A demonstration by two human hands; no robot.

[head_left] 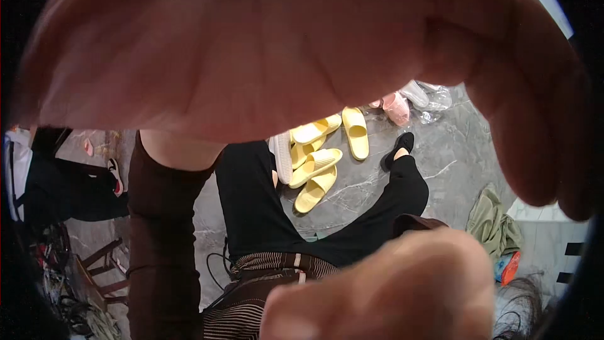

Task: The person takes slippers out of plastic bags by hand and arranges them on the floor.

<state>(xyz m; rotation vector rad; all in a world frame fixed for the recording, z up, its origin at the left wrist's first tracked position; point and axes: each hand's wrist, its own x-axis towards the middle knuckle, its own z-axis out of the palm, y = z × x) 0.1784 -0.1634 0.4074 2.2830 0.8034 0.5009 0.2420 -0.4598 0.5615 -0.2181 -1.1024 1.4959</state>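
Note:
My left hand [283, 44] spans the top of the view very close to the camera, palm showing and bare, with fingers bending down at the right. Its wrist leads into a dark brown sleeve [163, 233] at the left. At the bottom centre, my right hand [384, 289] is near the camera and blurred; its fingers cannot be made out, nor whether it holds anything. Between the hands, several yellow slippers [357, 135] lie on the grey marbled floor [368, 186], beyond both hands. A whitish slipper [283, 158] lies beside them.
My black-trousered legs [251, 195] are spread on the floor, with a black shoe [402, 146] showing. Pink slippers [396, 108] and clear plastic wrapping [435, 104] lie farther off. Green cloth [494, 223] is at the right; a wooden stool [104, 271] and black cloth [75, 189] are at the left.

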